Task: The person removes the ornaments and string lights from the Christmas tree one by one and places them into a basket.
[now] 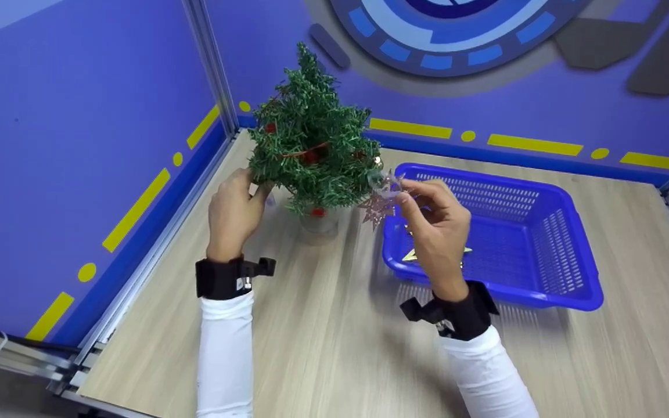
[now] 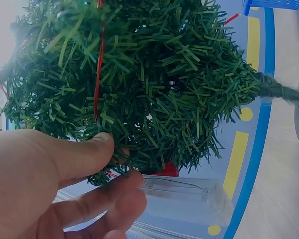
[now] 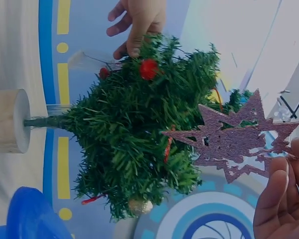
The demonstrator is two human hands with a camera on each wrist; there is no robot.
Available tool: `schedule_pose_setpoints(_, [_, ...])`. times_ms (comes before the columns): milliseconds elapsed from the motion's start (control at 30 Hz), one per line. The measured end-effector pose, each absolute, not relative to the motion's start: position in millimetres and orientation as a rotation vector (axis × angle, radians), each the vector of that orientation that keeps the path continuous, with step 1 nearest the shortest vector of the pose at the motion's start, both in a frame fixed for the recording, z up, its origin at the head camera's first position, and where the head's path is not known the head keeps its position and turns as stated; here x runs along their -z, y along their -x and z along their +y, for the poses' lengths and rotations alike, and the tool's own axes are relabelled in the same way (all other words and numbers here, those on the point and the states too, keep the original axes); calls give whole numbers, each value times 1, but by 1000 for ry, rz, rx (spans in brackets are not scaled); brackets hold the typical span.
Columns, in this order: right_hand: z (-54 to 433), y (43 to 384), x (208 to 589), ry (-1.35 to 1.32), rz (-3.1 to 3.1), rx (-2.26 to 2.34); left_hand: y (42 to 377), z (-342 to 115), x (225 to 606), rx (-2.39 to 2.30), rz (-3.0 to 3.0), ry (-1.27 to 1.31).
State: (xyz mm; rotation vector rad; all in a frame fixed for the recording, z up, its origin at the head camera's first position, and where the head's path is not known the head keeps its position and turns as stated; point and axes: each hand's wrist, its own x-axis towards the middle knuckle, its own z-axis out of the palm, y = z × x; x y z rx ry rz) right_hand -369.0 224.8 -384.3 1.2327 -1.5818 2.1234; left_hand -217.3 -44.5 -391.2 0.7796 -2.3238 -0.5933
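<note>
A small artificial Christmas tree (image 1: 311, 128) stands upright on its round base (image 1: 318, 226). My left hand (image 1: 236, 212) is at the tree's lower left side, pinching a branch tip (image 2: 97, 178) between thumb and fingers. In my right hand (image 1: 439, 232) a pink glittery star ornament (image 3: 231, 137) with cut-outs is pinched at one edge, held beside the tree's right side. Something translucent above that star in the head view is too blurred to tell. Among the branches sit a red ball (image 3: 148, 69), a gold ball (image 3: 139, 206) and red strings (image 2: 97, 84).
A blue plastic basket (image 1: 587, 290) stands right of the tree, partly behind my right hand, with a yellow star-like piece (image 1: 409, 255) inside. A clear box-like thing (image 2: 189, 199) hangs by the left hand. Blue walls (image 1: 108, 116) border the wooden table (image 1: 323, 348).
</note>
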Motion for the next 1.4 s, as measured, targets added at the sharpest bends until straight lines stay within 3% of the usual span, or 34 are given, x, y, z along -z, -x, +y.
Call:
schedule_pose_setpoints(333, [252, 392, 373, -1148, -1783, -1992, 221, -46, 393, 600, -2305, -779])
schedule_pose_setpoints(667, [300, 432, 375, -1062, -2262, -1324, 210, -40, 380, 589, -2159, -859])
schedule_pose_setpoints(867, [318, 447, 377, -931, -2461, -1185, 197, -23, 361, 543, -1798, -509])
schedule_pose_setpoints(1033, [319, 456, 384, -981, -2564, -1154, 201, 6, 351, 463, -1956, -202])
schedule_pose_setpoints(1400, [313, 455, 400, -1192, -2734, -1070, 211, 36, 359, 263, -2247, -286])
